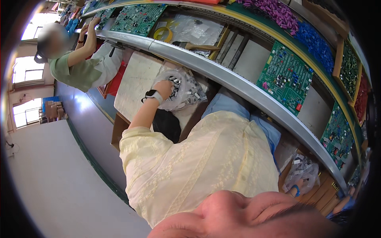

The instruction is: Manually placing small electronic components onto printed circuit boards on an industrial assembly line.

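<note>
My left hand, with a watch on its wrist, reaches into an open clear plastic bag of small silver and black electronic components. Its fingers curl down among the parts, and what they grip is hidden. This bag rests on a pale surface at my left side. At lower right, my right hand, with a blue wristband, is at a second clear bag of similar components. My face partly covers that arm, and the fingers are too small and hidden to read.
A metal-edged line curves before me, carrying green circuit boards. Behind it lie purple parts, blue parts and a wooden bin of green parts. Yellow tape sits farther left. Another person works there.
</note>
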A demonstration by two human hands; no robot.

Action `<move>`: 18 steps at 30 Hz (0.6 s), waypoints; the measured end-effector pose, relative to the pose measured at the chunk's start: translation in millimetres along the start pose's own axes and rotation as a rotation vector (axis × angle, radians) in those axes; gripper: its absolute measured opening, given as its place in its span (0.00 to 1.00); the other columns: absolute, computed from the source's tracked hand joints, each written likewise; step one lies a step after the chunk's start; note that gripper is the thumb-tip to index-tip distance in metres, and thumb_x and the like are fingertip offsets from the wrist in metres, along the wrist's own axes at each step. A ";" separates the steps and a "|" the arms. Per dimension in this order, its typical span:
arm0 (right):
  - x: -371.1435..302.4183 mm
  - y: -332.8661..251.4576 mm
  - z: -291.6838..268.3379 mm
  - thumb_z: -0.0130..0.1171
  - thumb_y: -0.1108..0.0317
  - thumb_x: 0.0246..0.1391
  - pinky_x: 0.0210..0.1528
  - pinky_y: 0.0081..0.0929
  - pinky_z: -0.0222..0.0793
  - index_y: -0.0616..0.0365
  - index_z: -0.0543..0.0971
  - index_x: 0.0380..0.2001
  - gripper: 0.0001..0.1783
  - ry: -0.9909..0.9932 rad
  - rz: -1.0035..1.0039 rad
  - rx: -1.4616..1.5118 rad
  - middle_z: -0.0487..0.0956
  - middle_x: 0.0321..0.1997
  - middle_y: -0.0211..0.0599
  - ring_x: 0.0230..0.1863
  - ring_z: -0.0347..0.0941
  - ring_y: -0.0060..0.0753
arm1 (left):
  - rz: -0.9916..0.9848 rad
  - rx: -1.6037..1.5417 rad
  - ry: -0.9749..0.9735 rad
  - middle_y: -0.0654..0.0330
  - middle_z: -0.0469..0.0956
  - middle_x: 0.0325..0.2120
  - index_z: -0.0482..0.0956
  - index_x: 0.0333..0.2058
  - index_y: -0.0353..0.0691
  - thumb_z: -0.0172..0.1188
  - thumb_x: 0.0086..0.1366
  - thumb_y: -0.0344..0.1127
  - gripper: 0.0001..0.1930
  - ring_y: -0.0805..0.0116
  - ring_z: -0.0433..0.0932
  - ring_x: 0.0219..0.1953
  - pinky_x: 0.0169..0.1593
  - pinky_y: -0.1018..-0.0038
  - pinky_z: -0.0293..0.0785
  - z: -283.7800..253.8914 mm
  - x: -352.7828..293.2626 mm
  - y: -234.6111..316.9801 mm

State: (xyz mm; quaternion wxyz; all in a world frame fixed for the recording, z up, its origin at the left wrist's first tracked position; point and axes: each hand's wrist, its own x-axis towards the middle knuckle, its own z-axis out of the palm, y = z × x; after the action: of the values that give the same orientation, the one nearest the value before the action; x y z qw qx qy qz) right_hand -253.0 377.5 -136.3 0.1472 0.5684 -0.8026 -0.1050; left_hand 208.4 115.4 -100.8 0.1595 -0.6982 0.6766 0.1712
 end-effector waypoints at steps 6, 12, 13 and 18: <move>88.9 212.1 200.3 0.49 0.55 0.50 0.52 0.38 0.64 0.57 0.75 0.43 0.21 0.058 0.107 -0.045 0.73 0.50 0.47 0.49 0.69 0.47 | 0.077 -0.056 0.005 0.44 0.77 0.31 0.78 0.34 0.37 0.55 0.47 0.30 0.13 0.48 0.76 0.36 0.42 0.60 0.72 36.6 28.9 -11.1; 156.6 282.9 258.8 0.49 0.55 0.50 0.52 0.37 0.64 0.57 0.75 0.44 0.22 0.131 0.179 -0.037 0.73 0.50 0.47 0.50 0.69 0.47 | -0.023 -0.180 0.026 0.44 0.77 0.27 0.77 0.30 0.34 0.56 0.44 0.30 0.12 0.46 0.76 0.34 0.39 0.60 0.72 22.1 10.9 -14.0; 157.2 187.3 223.3 0.49 0.55 0.50 0.52 0.37 0.64 0.57 0.75 0.44 0.22 0.126 0.200 -0.005 0.73 0.50 0.47 0.50 0.69 0.47 | -0.035 -0.148 0.040 0.44 0.77 0.27 0.77 0.30 0.34 0.56 0.44 0.30 0.12 0.46 0.76 0.34 0.39 0.60 0.72 2.2 3.0 -9.6; 194.4 281.9 241.8 0.49 0.54 0.51 0.52 0.36 0.64 0.58 0.75 0.44 0.22 0.162 0.294 -0.074 0.72 0.51 0.47 0.50 0.69 0.46 | -0.042 -0.491 0.375 0.47 0.77 0.22 0.74 0.28 0.32 0.61 0.50 0.32 0.10 0.54 0.77 0.28 0.34 0.67 0.73 -58.5 -7.2 9.6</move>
State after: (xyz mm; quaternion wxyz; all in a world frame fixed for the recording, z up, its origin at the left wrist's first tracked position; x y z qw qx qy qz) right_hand -647.9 287.9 -244.9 0.2460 0.4457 -0.8582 -0.0659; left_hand 199.9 94.9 -45.3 -0.1381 -0.7490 0.6182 0.1946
